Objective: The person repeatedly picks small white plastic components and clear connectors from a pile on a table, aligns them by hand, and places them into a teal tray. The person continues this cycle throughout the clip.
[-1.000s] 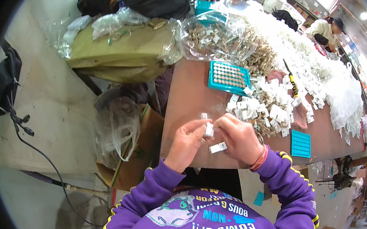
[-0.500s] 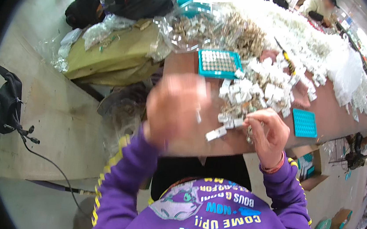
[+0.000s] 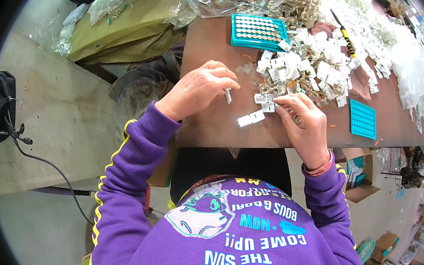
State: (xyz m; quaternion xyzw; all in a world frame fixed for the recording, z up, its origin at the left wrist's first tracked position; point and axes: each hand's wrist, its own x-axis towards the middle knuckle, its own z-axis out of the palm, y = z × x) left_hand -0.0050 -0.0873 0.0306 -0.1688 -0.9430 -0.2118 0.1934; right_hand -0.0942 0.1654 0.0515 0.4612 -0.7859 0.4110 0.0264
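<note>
My left hand (image 3: 203, 90) is closed over the table's left part, pinching a small white plastic piece (image 3: 227, 96) at its fingertips. My right hand (image 3: 307, 126) is closed, with small round silver button cells (image 3: 297, 119) partly showing among its curled fingers. Its thumb and forefinger meet at the edge of a white plastic case (image 3: 267, 107). A pair of similar white cases (image 3: 250, 118) lies between my hands, nearer to me. Beyond the right hand spreads a heap of white cases with thin wires (image 3: 292, 66). A turquoise tray (image 3: 233, 41) holds rows of round silver cells.
A second turquoise tray (image 3: 363, 119) lies to the right on the brown table (image 3: 205, 45). A yellow-and-black tool (image 3: 347, 39) rests on the heap. Clear plastic bags (image 3: 407, 69) and more white parts cover the far side. An open carton (image 3: 361, 177) stands below the right edge.
My left hand, blurred by motion before, now shows sharply and still has the white piece. My right hand stays beside the white cases. The whole view has tilted, shifting the table upward.
</note>
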